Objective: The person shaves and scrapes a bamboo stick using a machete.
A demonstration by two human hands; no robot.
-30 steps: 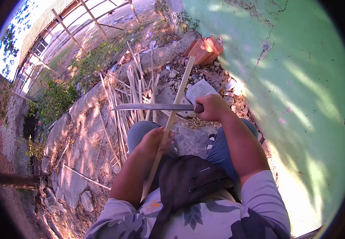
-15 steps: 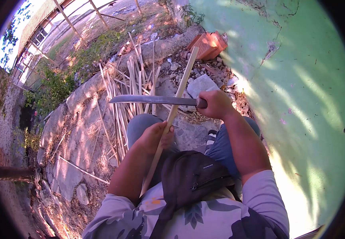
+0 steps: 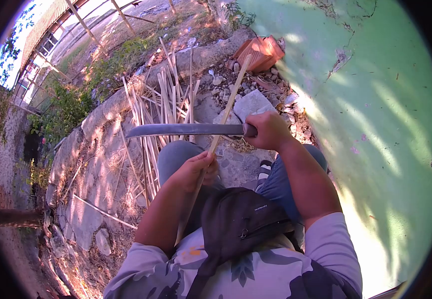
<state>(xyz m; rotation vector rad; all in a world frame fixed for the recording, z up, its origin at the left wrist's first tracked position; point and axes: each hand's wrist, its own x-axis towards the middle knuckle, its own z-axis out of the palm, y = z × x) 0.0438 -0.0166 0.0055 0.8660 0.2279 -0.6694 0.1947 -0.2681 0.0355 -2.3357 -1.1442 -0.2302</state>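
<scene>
My left hand [image 3: 196, 169] is closed around a pale bamboo strip [image 3: 233, 94], which slants up and away from my lap toward the far right. In my right hand [image 3: 267, 130] is the dark handle of a machete [image 3: 186, 129]. Its long grey blade points left and lies across the strip, just above my left hand. Whether the edge bites into the strip I cannot tell. The lower part of the strip runs beside my left forearm and is blurred.
Several split strips [image 3: 168, 107] lie heaped on the stony ground ahead. A grey block [image 3: 252, 104] and orange roof tiles [image 3: 260, 54] sit beyond my right hand. A green wall [image 3: 370, 114] rises along the right. A black bag [image 3: 238, 214] rests on my lap.
The machete has moved slightly toward me along the strip, and its tip has shifted left. The strip appears turned and thinner from this side. My left hand stays in about the same place.
</scene>
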